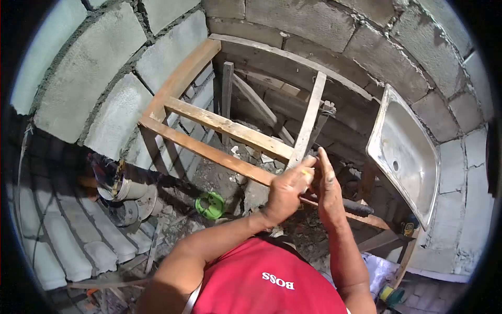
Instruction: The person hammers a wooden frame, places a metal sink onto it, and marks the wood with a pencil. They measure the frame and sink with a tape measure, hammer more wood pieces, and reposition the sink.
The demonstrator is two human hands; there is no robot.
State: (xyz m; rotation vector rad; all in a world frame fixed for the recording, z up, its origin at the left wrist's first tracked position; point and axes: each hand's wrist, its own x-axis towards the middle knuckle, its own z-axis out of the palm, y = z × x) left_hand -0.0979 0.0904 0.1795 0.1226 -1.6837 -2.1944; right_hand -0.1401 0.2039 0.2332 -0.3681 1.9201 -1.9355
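My left hand (288, 192) is closed at the near end of a wooden crosspiece (308, 120). A small yellow bit shows at its fingers, but what it belongs to is hidden. Beside it, my right hand (329, 191) is held upright, fingers stretched out and together, palm turned toward the left hand. Both hands are above the front rail (209, 152) of a wooden frame. A black grip-like handle (358, 208) lies along the rail by my right wrist; its other end is hidden behind the hand.
A stainless steel sink (408, 152) stands tilted at the right against the block wall (334, 26). A middle rail (230, 128) spans the frame. Below are rubble, a green plastic item (210, 204) and a bucket (128, 188). A yellow-and-black tool (408, 228) is at lower right.
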